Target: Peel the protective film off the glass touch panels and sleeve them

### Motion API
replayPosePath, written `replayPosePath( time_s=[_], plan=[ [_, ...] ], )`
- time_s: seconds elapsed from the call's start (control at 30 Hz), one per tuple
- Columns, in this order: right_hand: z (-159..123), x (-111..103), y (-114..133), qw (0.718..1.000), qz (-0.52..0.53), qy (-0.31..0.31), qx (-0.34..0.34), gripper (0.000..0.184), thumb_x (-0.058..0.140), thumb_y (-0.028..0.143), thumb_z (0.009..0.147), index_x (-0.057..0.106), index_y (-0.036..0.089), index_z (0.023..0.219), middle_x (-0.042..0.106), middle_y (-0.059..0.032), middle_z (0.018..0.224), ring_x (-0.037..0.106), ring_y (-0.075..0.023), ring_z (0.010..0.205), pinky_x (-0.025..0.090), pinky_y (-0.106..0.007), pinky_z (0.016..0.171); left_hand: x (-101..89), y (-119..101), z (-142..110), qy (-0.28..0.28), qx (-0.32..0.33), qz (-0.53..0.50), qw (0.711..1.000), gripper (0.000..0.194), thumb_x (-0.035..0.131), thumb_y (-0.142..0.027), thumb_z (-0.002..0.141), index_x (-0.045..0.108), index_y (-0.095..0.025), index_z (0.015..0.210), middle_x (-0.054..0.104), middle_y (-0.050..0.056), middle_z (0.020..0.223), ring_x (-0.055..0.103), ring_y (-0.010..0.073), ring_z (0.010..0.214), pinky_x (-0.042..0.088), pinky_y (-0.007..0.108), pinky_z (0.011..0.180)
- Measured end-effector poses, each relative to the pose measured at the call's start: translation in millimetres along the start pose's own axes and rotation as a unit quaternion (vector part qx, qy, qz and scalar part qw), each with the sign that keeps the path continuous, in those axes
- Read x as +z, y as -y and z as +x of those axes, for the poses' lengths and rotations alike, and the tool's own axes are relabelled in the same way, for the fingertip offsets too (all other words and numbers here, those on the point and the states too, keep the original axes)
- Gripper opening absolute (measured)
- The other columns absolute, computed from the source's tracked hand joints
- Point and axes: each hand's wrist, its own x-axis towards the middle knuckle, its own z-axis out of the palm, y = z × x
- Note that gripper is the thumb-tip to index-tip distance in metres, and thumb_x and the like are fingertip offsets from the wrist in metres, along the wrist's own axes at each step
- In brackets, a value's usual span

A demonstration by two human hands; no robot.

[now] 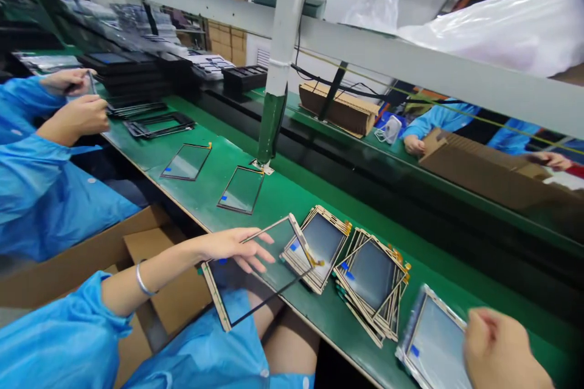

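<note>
My left hand [244, 249] holds a clear glass touch panel [269, 276] tilted above the table edge. Its fingers are spread against the glass. The panel has a dark border, a pale edge strip and a small orange flex cable. To its right are two stacks of similar panels, one nearer [322, 240] and one fanned out [374, 273], with blue tabs and orange cables. My right hand [499, 346] is closed in a fist beside a plastic-covered stack of panels [438, 340]; whatever its fingers may pinch is hidden.
Two single panels lie on the green table [219, 152], one left [187, 162], one nearer [241, 189]. A post [278, 67] rises behind them. Black frames [159, 124] and black trays [128, 76] sit farther left. A co-worker's hands [79, 112] work there. An open carton [155, 225] stands below.
</note>
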Motion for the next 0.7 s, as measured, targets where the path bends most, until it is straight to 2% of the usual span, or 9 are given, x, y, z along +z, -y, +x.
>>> replayPosePath(
  time_s=[0.03, 0.07, 0.1, 0.17, 0.23, 0.27, 0.43, 0.57, 0.7],
  plan=[
    [4.3, 10.6, 10.1, 0.999, -0.027, -0.029, -0.026, 0.03, 0.048, 0.052, 0.081, 0.051, 0.023, 0.075, 0.057, -0.0053, 0.065, 0.051, -0.0188, 0.052, 0.037, -0.029, 0.046, 4.4, -0.1, -0.8, 0.023, -0.004, 0.019, 1.0, 0.05, 0.059, -0.049, 0.085, 0.044, -0.02, 0.123, 0.06, 0.017, 0.125, 0.066, 0.0231, 0.101, 0.052, 0.03, 0.078],
    [5.4, 23.1, 25.1, 0.997, -0.004, -0.003, -0.08, 0.029, 0.045, 0.05, 0.083, 0.054, 0.022, 0.079, 0.06, -0.0072, 0.072, 0.056, -0.0202, 0.061, 0.042, -0.03, 0.053, 9.3, -0.3, -1.3, 0.048, -0.008, 0.038, 0.998, 0.048, 0.056, -0.049, 0.087, 0.045, -0.02, 0.124, 0.061, 0.017, 0.124, 0.066, 0.0224, 0.101, 0.052, 0.03, 0.077],
    [4.1, 36.1, 43.0, 0.987, 0.042, 0.057, -0.145, 0.028, 0.043, 0.046, 0.086, 0.056, 0.022, 0.081, 0.062, -0.0072, 0.078, 0.059, -0.0202, 0.07, 0.046, -0.03, 0.061, 14.5, -0.8, -1.8, 0.072, -0.011, 0.059, 0.996, 0.047, 0.054, -0.048, 0.088, 0.045, -0.021, 0.125, 0.061, 0.016, 0.124, 0.066, 0.0215, 0.1, 0.052, 0.029, 0.077],
    [-2.2, 58.6, 79.7, 0.94, 0.096, 0.21, -0.25, 0.021, 0.042, 0.036, 0.091, 0.056, 0.021, 0.087, 0.059, -0.0039, 0.079, 0.057, -0.016, 0.069, 0.046, -0.026, 0.063, 24.1, -3.4, -2.8, 0.11, -0.013, 0.1, 0.989, 0.043, 0.049, -0.045, 0.092, 0.045, -0.021, 0.127, 0.062, 0.015, 0.122, 0.066, 0.0193, 0.099, 0.052, 0.026, 0.075],
    [-8.7, 70.5, 106.1, 0.902, 0.117, 0.284, -0.303, 0.012, 0.045, 0.027, 0.092, 0.055, 0.022, 0.091, 0.055, -0.001, 0.077, 0.054, -0.0134, 0.066, 0.044, -0.024, 0.061, 31.4, -7.9, -3.8, 0.134, -0.008, 0.141, 0.981, 0.04, 0.045, -0.04, 0.094, 0.044, -0.021, 0.129, 0.062, 0.013, 0.122, 0.065, 0.0177, 0.1, 0.052, 0.024, 0.074],
    [-11.0, 71.8, 113.4, 0.894, 0.119, 0.295, -0.316, 0.009, 0.045, 0.024, 0.092, 0.053, 0.022, 0.091, 0.053, -0.0003, 0.077, 0.052, -0.0128, 0.066, 0.043, -0.023, 0.061, 33.9, -10.7, -4.1, 0.141, -0.002, 0.163, 0.977, 0.038, 0.044, -0.038, 0.095, 0.045, -0.021, 0.13, 0.063, 0.011, 0.121, 0.064, 0.0174, 0.101, 0.051, 0.023, 0.074],
    [-13.4, 56.6, 111.9, 0.88, 0.099, 0.308, -0.347, 0.014, 0.041, 0.018, 0.094, 0.048, 0.021, 0.083, 0.051, -0.0012, 0.08, 0.052, -0.0135, 0.071, 0.041, -0.025, 0.063, 40.4, -24.3, -3.6, 0.141, 0.051, 0.271, 0.951, 0.035, 0.043, -0.026, 0.094, 0.05, -0.021, 0.128, 0.067, 0.006, 0.114, 0.062, 0.0171, 0.103, 0.049, 0.02, 0.075],
    [-13.2, 51.8, 108.7, 0.881, 0.075, 0.305, -0.353, 0.013, 0.041, 0.017, 0.095, 0.047, 0.021, 0.084, 0.051, -0.0017, 0.08, 0.052, -0.0134, 0.069, 0.042, -0.025, 0.062, 43.8, -29.6, -3.2, 0.142, 0.062, 0.292, 0.944, 0.036, 0.043, -0.026, 0.094, 0.05, -0.02, 0.129, 0.068, 0.006, 0.112, 0.062, 0.0178, 0.1, 0.048, 0.022, 0.079],
    [-21.5, 54.3, 103.2, 0.876, 0.037, 0.216, -0.429, 0.014, 0.038, 0.016, 0.095, 0.048, 0.019, 0.086, 0.053, -0.0038, 0.078, 0.052, -0.0142, 0.065, 0.042, -0.025, 0.057, 43.6, -22.3, 2.8, 0.161, 0.02, 0.226, 0.961, 0.038, 0.044, -0.035, 0.095, 0.047, -0.02, 0.13, 0.065, 0.008, 0.118, 0.063, 0.0188, 0.103, 0.049, 0.024, 0.08]
  ],
)
